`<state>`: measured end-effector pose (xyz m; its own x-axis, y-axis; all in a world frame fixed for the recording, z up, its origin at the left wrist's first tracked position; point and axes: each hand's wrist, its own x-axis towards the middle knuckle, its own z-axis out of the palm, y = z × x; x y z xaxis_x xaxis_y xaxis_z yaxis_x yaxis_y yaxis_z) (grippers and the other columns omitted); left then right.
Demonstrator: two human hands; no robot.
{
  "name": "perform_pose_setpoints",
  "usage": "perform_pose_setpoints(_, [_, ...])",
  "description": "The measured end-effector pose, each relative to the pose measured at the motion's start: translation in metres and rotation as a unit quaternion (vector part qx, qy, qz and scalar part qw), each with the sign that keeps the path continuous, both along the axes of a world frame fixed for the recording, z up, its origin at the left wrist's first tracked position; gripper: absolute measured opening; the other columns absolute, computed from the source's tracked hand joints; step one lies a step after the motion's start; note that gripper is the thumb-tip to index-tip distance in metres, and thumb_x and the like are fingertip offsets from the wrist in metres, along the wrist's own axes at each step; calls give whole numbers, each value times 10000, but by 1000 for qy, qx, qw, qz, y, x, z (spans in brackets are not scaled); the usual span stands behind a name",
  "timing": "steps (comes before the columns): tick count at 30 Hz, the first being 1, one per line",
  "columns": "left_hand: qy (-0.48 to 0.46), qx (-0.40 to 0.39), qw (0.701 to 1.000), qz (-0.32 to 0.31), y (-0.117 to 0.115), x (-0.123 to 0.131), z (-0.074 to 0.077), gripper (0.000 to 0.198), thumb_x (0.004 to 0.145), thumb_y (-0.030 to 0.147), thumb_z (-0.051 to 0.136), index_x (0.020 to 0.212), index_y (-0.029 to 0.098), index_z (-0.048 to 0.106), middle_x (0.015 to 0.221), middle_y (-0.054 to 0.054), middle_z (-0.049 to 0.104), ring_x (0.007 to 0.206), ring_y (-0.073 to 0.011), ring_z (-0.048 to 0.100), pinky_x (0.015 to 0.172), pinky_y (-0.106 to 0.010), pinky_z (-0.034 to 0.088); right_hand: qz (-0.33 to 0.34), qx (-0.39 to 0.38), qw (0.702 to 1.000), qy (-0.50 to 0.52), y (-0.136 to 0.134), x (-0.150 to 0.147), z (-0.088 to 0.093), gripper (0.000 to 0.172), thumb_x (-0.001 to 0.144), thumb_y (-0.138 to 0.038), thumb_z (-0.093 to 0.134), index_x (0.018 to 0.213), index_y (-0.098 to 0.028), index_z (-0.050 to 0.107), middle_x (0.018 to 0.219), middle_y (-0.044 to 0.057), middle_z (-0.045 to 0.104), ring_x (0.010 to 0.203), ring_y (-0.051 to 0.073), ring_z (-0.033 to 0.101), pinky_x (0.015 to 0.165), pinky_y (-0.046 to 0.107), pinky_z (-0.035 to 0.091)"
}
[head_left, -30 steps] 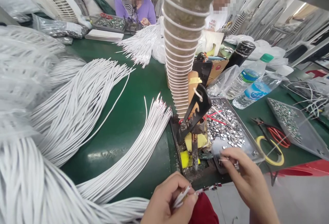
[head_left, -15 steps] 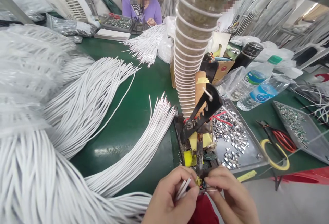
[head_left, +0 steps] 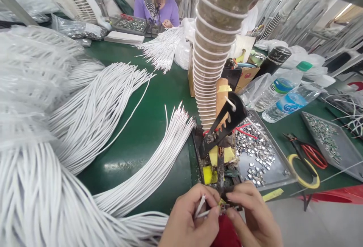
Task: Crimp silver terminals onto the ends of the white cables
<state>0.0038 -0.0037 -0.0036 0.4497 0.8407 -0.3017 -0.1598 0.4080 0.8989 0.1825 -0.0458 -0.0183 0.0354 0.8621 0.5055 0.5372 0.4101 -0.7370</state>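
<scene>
My left hand (head_left: 193, 216) is closed around a few short white cable ends (head_left: 200, 206), which stick out between thumb and fingers. Opposite it, my right hand (head_left: 252, 213) is closed in a pinch at a small metallic piece (head_left: 225, 206), too small and covered to name. Both hands meet at the front of a soldering stand, just below the dark rod of a soldering iron (head_left: 220, 169) that points down at them. The iron has a wooden handle (head_left: 221, 101) and sits in a black notched bracket (head_left: 224, 124).
A ribbed duct (head_left: 211, 58) hangs over the stand. To the left lie bundles of white cables (head_left: 153, 167). On the right are a tray of small metal parts (head_left: 279, 175), red-handled pliers (head_left: 313, 156), yellow tape (head_left: 312, 182) and water bottles (head_left: 292, 101). A co-worker (head_left: 171, 10) sits opposite.
My right fingers have shifted slightly at the small piece under the iron. The cable ends in my left hand have turned a little. The thin line at the right has moved.
</scene>
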Motion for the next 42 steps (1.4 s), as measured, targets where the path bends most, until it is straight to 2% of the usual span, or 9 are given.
perform_pose_setpoints(3, [-4, -24, 1000, 15, 3, 2, 3, 161, 829, 166, 735, 735, 196, 607, 815, -1, 665, 718, -149, 531, 724, -256, 435, -36, -7, 999, -29, -8, 1, -7, 229, 1010, -137, 590, 1149, -247, 734, 945, 49, 720, 833, 162, 729, 745, 260, 635])
perform_pose_setpoints(6, [-1, -42, 999, 33, 6, 4, 6, 167, 818, 155, 738, 720, 192, 607, 803, 14, 658, 702, -139, 511, 702, -246, 418, -73, 12, 997, -11, -14, -3, -15, 158, 1011, -148, 591, 1069, -249, 698, 1015, 62, 741, 905, 166, 750, 790, 243, 647])
perform_pose_setpoints(13, [-24, -78, 995, 65, 10, 5, 9, 236, 824, 205, 824, 711, 185, 618, 791, 31, 653, 659, -118, 490, 667, -222, 436, -121, 22, 992, 18, -13, -20, -19, 177, 931, -100, 668, 990, -264, 699, 997, 50, 781, 881, 172, 776, 819, 269, 662])
perform_pose_setpoints(23, [-55, -85, 991, 83, 11, 4, 6, 210, 834, 195, 838, 726, 183, 658, 861, 16, 712, 714, -117, 551, 660, -190, 438, -72, 93, 990, -73, 1, -9, -11, 204, 864, -56, 706, 971, -230, 697, 959, 52, 785, 813, 160, 805, 750, 226, 678])
perform_pose_setpoints(28, [-38, -38, 995, 83, 8, 3, 5, 185, 809, 130, 821, 707, 178, 674, 834, 27, 697, 686, -105, 559, 714, -188, 463, -79, 99, 989, -81, 3, -17, -10, 226, 857, -40, 705, 977, -231, 691, 907, 26, 755, 755, 141, 776, 709, 212, 660])
perform_pose_setpoints(33, [-34, -6, 996, 87, 6, 2, 4, 161, 817, 118, 795, 716, 187, 690, 864, 4, 717, 743, -131, 617, 743, -198, 483, -123, 53, 991, -20, 0, -31, -13, 233, 919, -26, 607, 964, -254, 625, 908, 13, 677, 780, 130, 705, 724, 232, 618])
perform_pose_setpoints(35, [-40, -17, 996, 81, 5, 1, 2, 154, 811, 119, 804, 729, 188, 692, 864, 0, 722, 774, -144, 649, 767, -205, 495, -102, 32, 994, 3, -1, -28, -11, 199, 946, -53, 597, 945, -251, 611, 905, 13, 653, 787, 130, 685, 729, 231, 594])
perform_pose_setpoints(39, [-34, -25, 998, 48, 0, -1, -8, 151, 825, 124, 787, 744, 187, 676, 854, -2, 706, 796, -156, 659, 781, -215, 499, -34, 59, 998, -12, 0, -8, -5, 116, 982, -129, 621, 930, -232, 632, 868, 18, 639, 752, 147, 650, 705, 263, 558])
perform_pose_setpoints(42, [-28, 6, 1000, 4, -6, -3, -24, 103, 893, 145, 699, 805, 192, 674, 908, -24, 704, 826, -172, 648, 791, -229, 494, -31, 65, 997, -32, -1, 4, -2, 37, 984, -228, 677, 948, -231, 667, 828, 14, 597, 722, 160, 598, 656, 282, 539])
